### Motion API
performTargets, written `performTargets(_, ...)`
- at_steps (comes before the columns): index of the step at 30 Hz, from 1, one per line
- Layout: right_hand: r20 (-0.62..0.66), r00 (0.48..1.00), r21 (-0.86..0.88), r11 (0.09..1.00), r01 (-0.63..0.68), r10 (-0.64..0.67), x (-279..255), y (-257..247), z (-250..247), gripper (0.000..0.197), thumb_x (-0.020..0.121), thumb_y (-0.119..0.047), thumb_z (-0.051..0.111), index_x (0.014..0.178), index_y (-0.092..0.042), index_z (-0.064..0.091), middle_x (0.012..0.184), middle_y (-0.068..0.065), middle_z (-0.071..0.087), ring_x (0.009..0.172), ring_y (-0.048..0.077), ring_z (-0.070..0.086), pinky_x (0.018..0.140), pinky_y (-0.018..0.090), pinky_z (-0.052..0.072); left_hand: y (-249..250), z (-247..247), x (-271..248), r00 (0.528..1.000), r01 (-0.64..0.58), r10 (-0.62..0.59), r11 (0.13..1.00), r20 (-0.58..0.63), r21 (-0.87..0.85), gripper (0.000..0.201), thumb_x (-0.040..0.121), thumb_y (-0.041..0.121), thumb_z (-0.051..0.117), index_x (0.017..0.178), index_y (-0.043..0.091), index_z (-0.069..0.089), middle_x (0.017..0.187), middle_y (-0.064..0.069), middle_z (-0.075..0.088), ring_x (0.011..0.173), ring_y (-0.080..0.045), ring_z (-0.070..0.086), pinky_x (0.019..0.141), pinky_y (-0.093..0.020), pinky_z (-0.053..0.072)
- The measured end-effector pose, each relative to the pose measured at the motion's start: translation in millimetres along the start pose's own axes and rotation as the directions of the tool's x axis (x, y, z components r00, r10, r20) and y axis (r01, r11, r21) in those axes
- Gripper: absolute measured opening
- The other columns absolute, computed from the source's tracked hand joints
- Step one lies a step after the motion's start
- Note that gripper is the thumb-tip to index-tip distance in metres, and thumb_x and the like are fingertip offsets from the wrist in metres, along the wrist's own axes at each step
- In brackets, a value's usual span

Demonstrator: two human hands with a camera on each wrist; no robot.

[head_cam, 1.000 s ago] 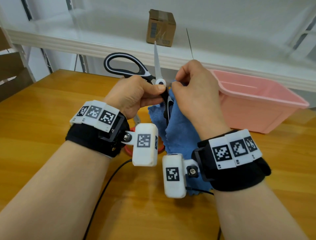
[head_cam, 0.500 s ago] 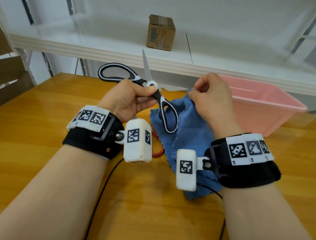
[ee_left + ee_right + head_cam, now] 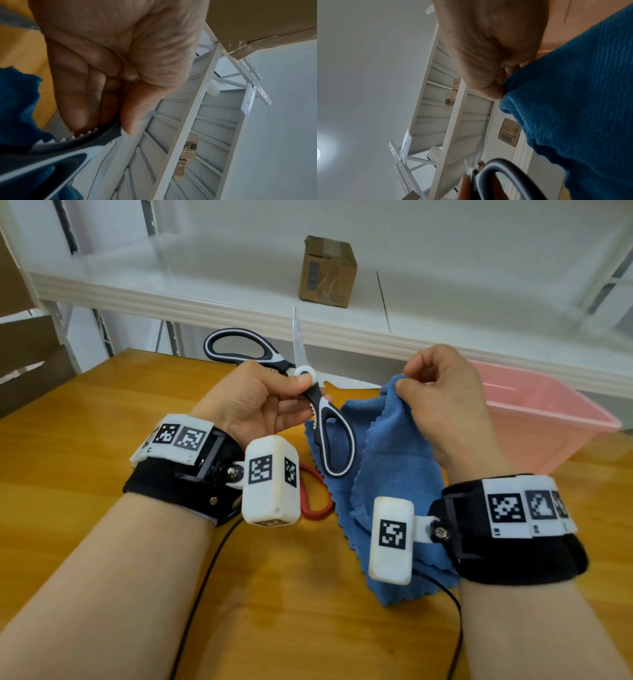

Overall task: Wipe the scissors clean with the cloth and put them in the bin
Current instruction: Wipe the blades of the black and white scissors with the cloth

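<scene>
My left hand pinches black-and-white scissors at their pivot, holding them above the table with the blades spread wide, one pointing up and one to the right. In the left wrist view the thumb and fingers clamp the toothed handle. A blue cloth hangs from my right hand, which pinches its top edge just right of the scissors; its lower part lies on the table. The cloth fills the right wrist view, apart from the blades. A pink bin stands at the right.
Red scissors lie on the wooden table under the left wrist, partly hidden. A cardboard box sits on the white shelf behind. Black cables run across the table toward me.
The right hand with the cloth has pulled away from the scissors to the right. The scissors have opened wider, one blade now pointing right.
</scene>
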State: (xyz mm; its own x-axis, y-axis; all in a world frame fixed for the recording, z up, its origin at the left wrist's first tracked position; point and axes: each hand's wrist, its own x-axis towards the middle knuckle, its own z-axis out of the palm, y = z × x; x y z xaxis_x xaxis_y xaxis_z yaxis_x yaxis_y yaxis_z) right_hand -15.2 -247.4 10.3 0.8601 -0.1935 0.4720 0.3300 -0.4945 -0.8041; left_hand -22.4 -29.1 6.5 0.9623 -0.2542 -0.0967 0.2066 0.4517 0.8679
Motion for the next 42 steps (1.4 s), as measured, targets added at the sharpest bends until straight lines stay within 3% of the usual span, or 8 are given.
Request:
performTargets(5,0.024,1.000,0.012,1.000,-0.008,0.008,0,0,-3,0.026,0.083,-0.003,0.067,0.099,-0.024,0.065,0.097,-0.007,0.067,0.089,0.006,0.065,0.081,0.023,0.054,-1,1,0,0.997,0.007,-0.011,0.998,0.071,0.063,0.021,0.075,0.002,0.061,0.096,0.005,0.060,0.084,-0.013,0.071,0.088,-0.027,0.073,0.072,-0.032,0.061)
performTargets(8,0.036,0.999,0.028,0.999,-0.025,0.024,1,-1,-8,0.028,0.086,0.000,0.067,0.104,-0.020,0.068,0.097,-0.007,0.070,0.093,0.006,0.068,0.085,0.021,0.056,-2,0,2,0.997,0.020,-0.027,0.995,0.076,0.095,0.019,0.077,0.003,0.061,0.095,0.005,0.060,0.085,-0.013,0.071,0.088,-0.027,0.073,0.081,-0.036,0.059)
performTargets(17,0.022,0.997,-0.044,0.996,0.076,-0.075,1,2,-13,0.031,0.086,0.001,0.065,0.084,-0.030,0.067,0.085,-0.010,0.070,0.081,0.004,0.068,0.073,0.019,0.054,-4,0,7,0.999,0.051,-0.052,0.993,0.005,0.108,0.004,0.091,0.005,0.058,0.094,0.005,0.059,0.081,-0.011,0.065,0.076,-0.022,0.069,0.066,-0.029,0.060)
performTargets(21,0.025,1.000,0.082,0.997,-0.005,0.003,1,-1,-12,0.028,0.093,0.000,0.058,0.087,-0.027,0.062,0.093,-0.004,0.070,0.083,0.006,0.068,0.058,0.016,0.051,-4,4,8,1.000,0.027,-0.025,0.989,-0.017,0.148,0.007,0.096,0.003,0.052,0.090,0.004,0.056,0.074,-0.009,0.061,0.070,-0.021,0.064,0.068,-0.030,0.059)
performTargets(25,0.019,0.998,0.022,0.998,0.052,-0.052,1,-3,-9,0.028,0.090,-0.003,0.056,0.089,-0.030,0.062,0.097,0.004,0.069,0.090,0.019,0.070,0.071,0.029,0.057,-7,9,8,1.000,-0.016,0.021,0.978,-0.021,0.208,0.011,0.098,0.002,0.047,0.088,0.006,0.052,0.073,-0.007,0.054,0.066,-0.019,0.057,0.059,-0.030,0.054)
performTargets(30,0.115,0.981,-0.204,0.963,0.178,-0.157,-5,-14,-4,0.019,0.091,-0.012,0.059,0.096,-0.029,0.067,0.090,-0.015,0.063,0.084,0.002,0.057,0.069,0.014,0.042,-10,14,9,0.995,-0.067,0.092,0.919,-0.047,0.389,0.006,0.098,0.006,0.050,0.101,0.008,0.054,0.074,-0.007,0.058,0.062,-0.017,0.055,0.060,-0.031,0.045)
performTargets(36,0.145,0.968,-0.275,0.932,0.238,-0.204,-17,-32,4,0.017,0.089,-0.026,0.066,0.105,-0.030,0.063,0.089,-0.010,0.064,0.086,0.005,0.059,0.071,0.023,0.049,-12,20,9,0.996,-0.065,0.082,0.888,-0.018,0.456,0.012,0.097,0.007,0.053,0.107,0.008,0.057,0.078,-0.007,0.060,0.062,-0.016,0.056,0.058,-0.029,0.043)
performTargets(42,0.138,0.972,-0.266,0.938,0.220,-0.189,-17,-37,6,0.004,0.086,-0.022,0.065,0.086,-0.023,0.068,0.078,-0.011,0.065,0.076,0.004,0.060,0.065,0.017,0.047,-10,18,8,0.999,-0.033,0.037,0.920,-0.003,0.391,0.008,0.097,0.006,0.053,0.103,0.008,0.057,0.073,-0.006,0.060,0.063,-0.018,0.055,0.057,-0.028,0.044)
